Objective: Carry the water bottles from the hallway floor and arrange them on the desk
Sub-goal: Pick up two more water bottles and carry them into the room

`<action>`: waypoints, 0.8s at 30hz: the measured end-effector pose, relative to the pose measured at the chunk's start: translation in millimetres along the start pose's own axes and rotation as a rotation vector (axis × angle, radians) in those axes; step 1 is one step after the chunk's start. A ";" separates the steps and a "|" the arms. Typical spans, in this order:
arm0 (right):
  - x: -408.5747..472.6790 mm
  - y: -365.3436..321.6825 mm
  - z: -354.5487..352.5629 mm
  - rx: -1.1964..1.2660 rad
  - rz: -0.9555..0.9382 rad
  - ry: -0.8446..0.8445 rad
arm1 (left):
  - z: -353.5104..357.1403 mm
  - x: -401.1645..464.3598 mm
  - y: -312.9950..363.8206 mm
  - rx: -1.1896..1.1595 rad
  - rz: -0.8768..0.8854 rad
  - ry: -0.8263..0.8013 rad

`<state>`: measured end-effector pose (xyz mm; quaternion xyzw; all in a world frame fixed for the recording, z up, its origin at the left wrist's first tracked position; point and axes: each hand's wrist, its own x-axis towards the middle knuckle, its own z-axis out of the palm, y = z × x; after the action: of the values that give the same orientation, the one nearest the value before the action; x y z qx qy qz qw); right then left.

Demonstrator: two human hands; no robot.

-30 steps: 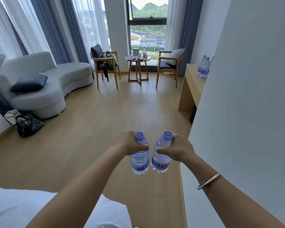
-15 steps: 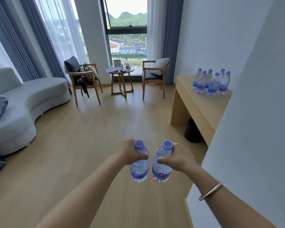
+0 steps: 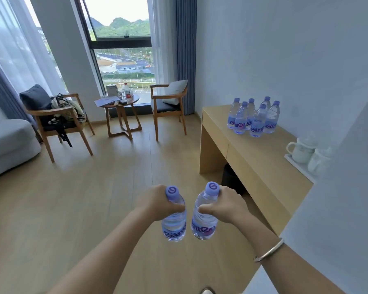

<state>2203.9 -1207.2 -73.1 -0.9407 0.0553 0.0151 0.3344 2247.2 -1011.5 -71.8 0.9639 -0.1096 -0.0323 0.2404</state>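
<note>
**Two bottles on the way to the desk**

Pale wood flooring (image 3: pixel 77 209) runs from the grey sofa (image 3: pixel 6 143) at the left edge past two wooden chairs and a small round table (image 3: pixel 119 102) under the window. Low in the middle of the frame, the left hand (image 3: pixel 155 205) has its grip curled round the neck of one water bottle (image 3: pixel 174 221), and just beside it the right hand (image 3: pixel 227 206) wraps the shoulder of a second bottle (image 3: pixel 203 219); a metal bangle (image 3: pixel 270 250) sits on that wrist. Both bottles hang above the floor, not yet over the desk (image 3: pixel 253 158) at the right.

Six bottles (image 3: pixel 254 118) already stand clustered at the desk's far end, in the middle right of the frame. To do this step well, I would keep both bottles upright, bring them in over the bare wood just short of that cluster, set the bases flat, and steer clear of the white cups on a tray (image 3: pixel 302 153) at the right edge.

Blue labels read "Ganten" on the standing bottles, partly on the held ones; purple caps carry a swirl mark.
</note>
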 end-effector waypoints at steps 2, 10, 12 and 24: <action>35.0 10.7 -6.5 0.013 0.015 0.016 | 5.2 41.6 4.2 0.014 0.023 -0.010; 172.5 57.3 -63.9 0.040 0.109 0.149 | 18.5 215.1 56.9 0.019 0.120 -0.106; 198.0 69.0 -82.4 0.005 0.155 0.201 | 23.8 249.2 76.0 -0.021 0.158 -0.111; 295.8 145.1 -165.4 -0.024 0.378 0.394 | 76.4 414.6 186.4 -0.001 0.382 -0.244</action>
<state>2479.7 -1451.1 -55.2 -0.9023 0.2940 -0.1055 0.2972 2605.7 -1300.8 -55.5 0.9145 -0.3185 -0.1024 0.2274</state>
